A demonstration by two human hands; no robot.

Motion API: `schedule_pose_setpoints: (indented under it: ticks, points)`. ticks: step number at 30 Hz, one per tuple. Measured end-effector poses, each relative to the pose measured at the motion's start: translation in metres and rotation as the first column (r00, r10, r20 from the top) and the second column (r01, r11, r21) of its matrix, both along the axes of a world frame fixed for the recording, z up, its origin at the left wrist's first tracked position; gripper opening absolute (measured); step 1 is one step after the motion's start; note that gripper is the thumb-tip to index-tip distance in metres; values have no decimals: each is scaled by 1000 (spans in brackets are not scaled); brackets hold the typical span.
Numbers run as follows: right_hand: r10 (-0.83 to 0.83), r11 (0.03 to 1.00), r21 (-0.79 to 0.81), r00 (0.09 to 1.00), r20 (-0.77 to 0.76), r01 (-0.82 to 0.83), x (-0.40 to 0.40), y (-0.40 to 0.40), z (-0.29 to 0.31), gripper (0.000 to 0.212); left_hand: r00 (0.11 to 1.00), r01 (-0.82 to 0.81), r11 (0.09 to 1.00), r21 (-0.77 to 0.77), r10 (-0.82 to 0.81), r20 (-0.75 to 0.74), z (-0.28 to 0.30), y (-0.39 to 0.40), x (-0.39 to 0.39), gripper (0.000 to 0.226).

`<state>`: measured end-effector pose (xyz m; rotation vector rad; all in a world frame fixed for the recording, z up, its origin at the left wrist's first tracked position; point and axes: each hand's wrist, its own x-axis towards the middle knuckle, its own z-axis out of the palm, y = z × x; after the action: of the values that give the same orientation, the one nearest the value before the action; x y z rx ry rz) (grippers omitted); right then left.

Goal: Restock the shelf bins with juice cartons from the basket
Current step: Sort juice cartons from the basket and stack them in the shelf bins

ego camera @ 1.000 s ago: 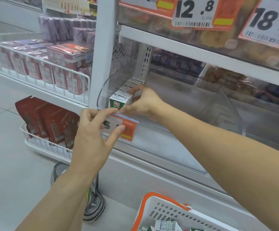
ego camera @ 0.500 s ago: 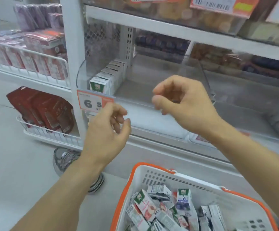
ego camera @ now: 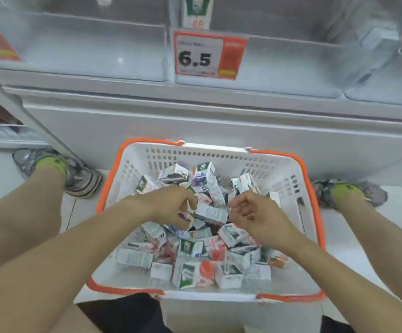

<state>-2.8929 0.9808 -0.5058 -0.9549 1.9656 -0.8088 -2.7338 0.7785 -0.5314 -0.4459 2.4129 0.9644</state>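
Inside the white plastic basket with orange rim and handles (ego camera: 289,174), which stands on the pale floor between the person's two feet, both hands reach down among a loose heap of small juice cartons (ego camera: 195,255). The left hand (ego camera: 171,207) has its fingers curled round a small carton with purple print (ego camera: 187,213), gripping it just above the pile. The right hand (ego camera: 253,212) hovers just beside it, fingers loosely curled and holding nothing; a white carton lying on its side (ego camera: 211,213) sits between the two hands, close to the fingertips of both. More cartons, white with green, red and purple print, lie tumbled in all directions under and in front of the hands, filling the basket's floor.

Above the basket runs the white shelf (ego camera: 195,109) with its clear plastic bins (ego camera: 94,56). A red and white price tag reading 6.5 (ego camera: 209,57) hangs on the shelf edge, and directly behind it one green and white carton (ego camera: 197,9) stands upright in a bin. Grey shoes with yellow-green socks (ego camera: 58,169) flank the basket on the left and right.
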Motion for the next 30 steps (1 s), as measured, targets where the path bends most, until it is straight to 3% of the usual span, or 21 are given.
schedule_pose_setpoints:
  ticks: [4, 9, 13, 16, 18, 20, 22, 25, 27, 30]
  points:
    - [160, 978, 120, 984, 77, -168, -4, 33, -27, 14, 986, 125, 992, -31, -121, 117, -26, 20, 1, 52]
    - [483, 839, 255, 874, 57, -481, 0, 41, -47, 36, 939, 343, 895, -285, -316, 140, -37, 36, 6, 53]
    - [570, 767, 306, 818, 80, -564, 13, 34, -48, 49, 925, 364, 842, -397, -375, 53, -48, 35, 12, 45]
    - [620, 723, 418, 783, -41, -550, 24, 30, -51, 67, 921, 345, 830, -438, -389, -12, -51, 28, 14, 53]
    - [617, 735, 440, 778, -118, -516, 31, 28, -51, 68, 921, 324, 830, -455, -387, -48, -54, 25, 15, 56]
    - [608, 731, 459, 788, -101, -505, 36, 26, -49, 64, 927, 300, 833, -465, -370, -66, -53, 21, 12, 54]
    - [586, 729, 471, 809, -56, -496, 36, 25, -47, 61, 956, 202, 887, -415, -270, -113, -46, 15, 10, 52]
    - [509, 762, 461, 860, 6, -455, 25, 25, -42, 54, 974, -141, 967, -212, 97, -206, -21, 11, 6, 67]
    - [444, 791, 450, 895, 45, -415, 10, 23, -35, 48, 912, -390, 918, -74, 375, -166, -5, 7, 2, 71]
    - [303, 862, 410, 951, 58, -299, -12, 23, -26, 38, 797, -604, 794, 76, 597, 93, 5, -4, 1, 42]
